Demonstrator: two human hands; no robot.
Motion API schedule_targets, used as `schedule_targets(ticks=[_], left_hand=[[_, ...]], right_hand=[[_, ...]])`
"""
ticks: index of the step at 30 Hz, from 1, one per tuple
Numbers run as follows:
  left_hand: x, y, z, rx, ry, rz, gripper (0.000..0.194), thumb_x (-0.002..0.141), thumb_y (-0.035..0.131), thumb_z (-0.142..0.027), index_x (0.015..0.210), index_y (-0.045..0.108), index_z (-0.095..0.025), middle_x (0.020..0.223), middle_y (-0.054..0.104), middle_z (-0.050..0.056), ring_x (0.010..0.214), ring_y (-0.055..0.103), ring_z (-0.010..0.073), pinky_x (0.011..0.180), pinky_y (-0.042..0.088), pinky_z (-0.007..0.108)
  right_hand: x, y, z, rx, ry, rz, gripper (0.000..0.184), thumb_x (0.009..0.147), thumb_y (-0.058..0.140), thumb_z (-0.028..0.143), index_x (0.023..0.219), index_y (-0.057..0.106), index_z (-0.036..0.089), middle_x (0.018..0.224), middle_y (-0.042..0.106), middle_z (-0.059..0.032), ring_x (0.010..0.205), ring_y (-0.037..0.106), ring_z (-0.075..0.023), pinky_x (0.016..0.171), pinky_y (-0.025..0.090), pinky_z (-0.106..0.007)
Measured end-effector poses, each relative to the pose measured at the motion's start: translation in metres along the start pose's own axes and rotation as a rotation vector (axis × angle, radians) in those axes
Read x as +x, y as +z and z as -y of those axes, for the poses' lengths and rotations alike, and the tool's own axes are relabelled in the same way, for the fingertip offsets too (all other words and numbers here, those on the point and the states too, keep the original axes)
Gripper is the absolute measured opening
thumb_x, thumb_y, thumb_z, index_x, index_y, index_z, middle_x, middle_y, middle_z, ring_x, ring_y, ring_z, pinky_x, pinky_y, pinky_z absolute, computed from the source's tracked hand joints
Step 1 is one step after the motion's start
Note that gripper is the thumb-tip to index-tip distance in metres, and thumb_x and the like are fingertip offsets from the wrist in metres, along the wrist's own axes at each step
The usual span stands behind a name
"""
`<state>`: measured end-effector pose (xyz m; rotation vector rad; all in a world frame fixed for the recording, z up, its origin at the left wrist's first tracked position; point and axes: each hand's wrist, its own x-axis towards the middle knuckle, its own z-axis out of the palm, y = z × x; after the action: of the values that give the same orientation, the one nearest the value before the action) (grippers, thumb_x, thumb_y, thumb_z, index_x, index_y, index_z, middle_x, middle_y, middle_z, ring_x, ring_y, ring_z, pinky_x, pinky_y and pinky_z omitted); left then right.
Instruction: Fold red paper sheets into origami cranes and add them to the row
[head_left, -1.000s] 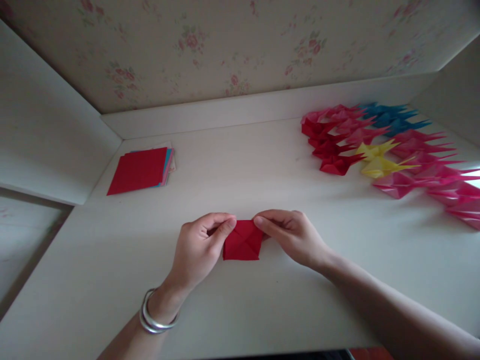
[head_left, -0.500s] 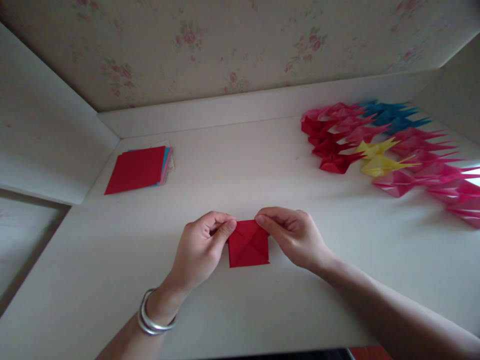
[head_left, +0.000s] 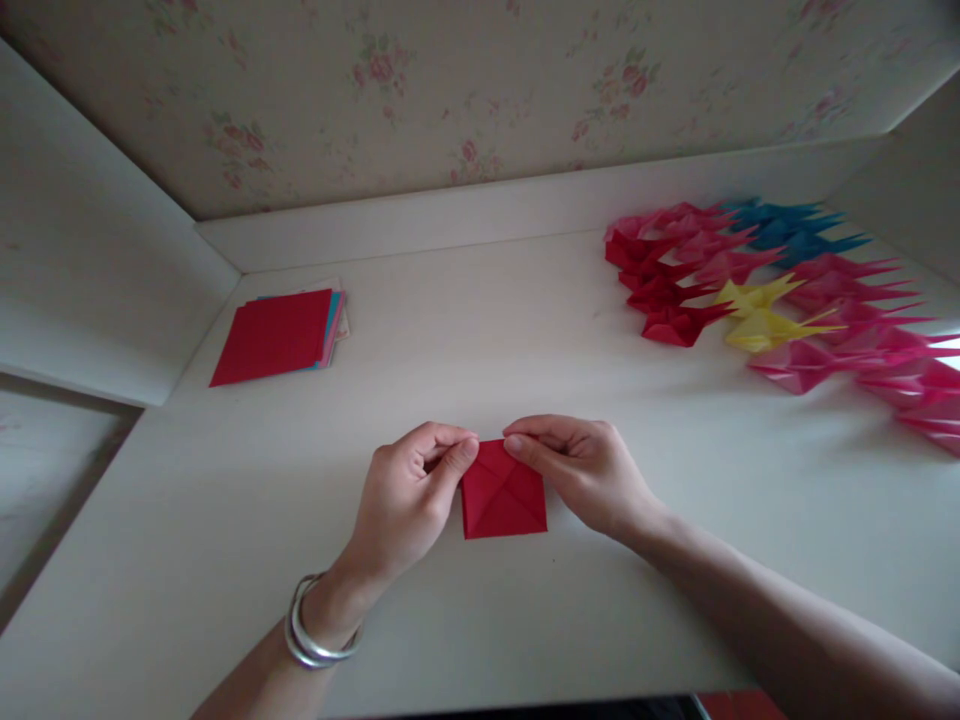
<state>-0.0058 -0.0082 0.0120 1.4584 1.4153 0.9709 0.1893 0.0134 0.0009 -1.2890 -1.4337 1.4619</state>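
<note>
A small red origami paper [head_left: 505,495], folded into a square with diagonal creases, is held just above or on the white table in front of me. My left hand [head_left: 412,485] pinches its far left corner between thumb and fingers, and a silver bangle hangs on that wrist. At the far right part of the same edge, my right hand [head_left: 581,470] pinches the paper, its thumb on top. The fingertips under the paper are hidden.
A stack of coloured paper sheets [head_left: 274,338], red on top, lies at the left on the white table [head_left: 450,330]. Rows of folded paper figures stand at the back right: red [head_left: 679,325], yellow [head_left: 772,330], blue [head_left: 802,235] and pink [head_left: 802,365]. A floral wall [head_left: 450,90] rises behind.
The red paper has shifted slightly right and toward me. My right thumb has slid a little left along its far edge, so the two pinches are closer together.
</note>
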Motion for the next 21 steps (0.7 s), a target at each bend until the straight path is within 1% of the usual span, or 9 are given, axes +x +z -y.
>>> schedule_targets(ticks=[2,4,5,8,11,16,21], left_hand=[[-0.0001,0.0003,-0.0005,0.004,0.005,-0.016,0.017,0.091,0.065,-0.036,0.089,0.073,-0.020,0.078,0.076,0.001,0.070,0.069,0.0135,0.063,0.051,0.020],[0.0001,0.0010,-0.0007,0.010,0.007,-0.051,0.016,0.090,0.066,-0.035,0.089,0.073,-0.021,0.078,0.076,0.000,0.070,0.069,0.0128,0.062,0.051,0.019],[0.0002,0.0016,-0.0006,0.012,0.008,-0.073,0.016,0.090,0.067,-0.035,0.089,0.073,-0.021,0.078,0.076,0.000,0.070,0.069,0.0125,0.062,0.051,0.018],[0.0004,0.0045,-0.0001,-0.001,0.012,-0.126,0.014,0.090,0.067,-0.034,0.089,0.073,-0.021,0.080,0.077,0.000,0.073,0.069,0.0124,0.066,0.051,0.018],[0.0002,0.0075,0.0004,-0.030,0.006,-0.121,0.015,0.090,0.067,-0.034,0.089,0.073,-0.021,0.081,0.076,0.001,0.074,0.069,0.0126,0.068,0.052,0.019],[0.0004,0.0082,0.0001,-0.060,-0.024,-0.106,0.016,0.089,0.068,-0.035,0.089,0.073,-0.020,0.080,0.076,0.001,0.074,0.069,0.0128,0.067,0.052,0.019],[0.0022,0.0083,0.0000,-0.126,-0.079,-0.116,0.020,0.088,0.069,-0.039,0.089,0.073,-0.019,0.073,0.074,0.000,0.066,0.065,0.0126,0.058,0.049,0.019]], right_hand=[[0.0005,0.0015,-0.0018,0.115,0.074,0.030,0.031,0.084,0.071,0.045,0.101,0.074,0.019,0.080,0.074,-0.0036,0.069,0.065,-0.0172,0.059,0.048,-0.027],[0.0009,0.0029,-0.0026,0.209,0.141,0.087,0.040,0.081,0.074,0.047,0.109,0.071,0.019,0.081,0.074,-0.0037,0.066,0.064,-0.0160,0.058,0.048,-0.026],[0.0010,0.0034,-0.0026,0.238,0.156,0.121,0.040,0.081,0.074,0.047,0.109,0.071,0.019,0.083,0.074,-0.0040,0.067,0.064,-0.0156,0.058,0.048,-0.026],[0.0007,0.0040,-0.0010,0.292,0.139,0.184,0.029,0.085,0.070,0.044,0.096,0.073,0.017,0.083,0.073,-0.0043,0.068,0.064,-0.0148,0.058,0.047,-0.025],[0.0002,0.0041,0.0005,0.323,0.145,0.163,0.024,0.085,0.071,0.041,0.091,0.074,0.017,0.079,0.072,-0.0036,0.065,0.062,-0.0137,0.056,0.045,-0.024],[0.0005,0.0038,0.0002,0.309,0.170,0.128,0.026,0.084,0.072,0.043,0.091,0.074,0.018,0.078,0.072,-0.0029,0.062,0.060,-0.0123,0.054,0.043,-0.022],[-0.0005,0.0028,-0.0002,0.242,0.214,0.190,0.032,0.081,0.074,0.048,0.086,0.072,0.017,0.073,0.067,-0.0016,0.058,0.053,-0.0107,0.051,0.039,-0.021]])
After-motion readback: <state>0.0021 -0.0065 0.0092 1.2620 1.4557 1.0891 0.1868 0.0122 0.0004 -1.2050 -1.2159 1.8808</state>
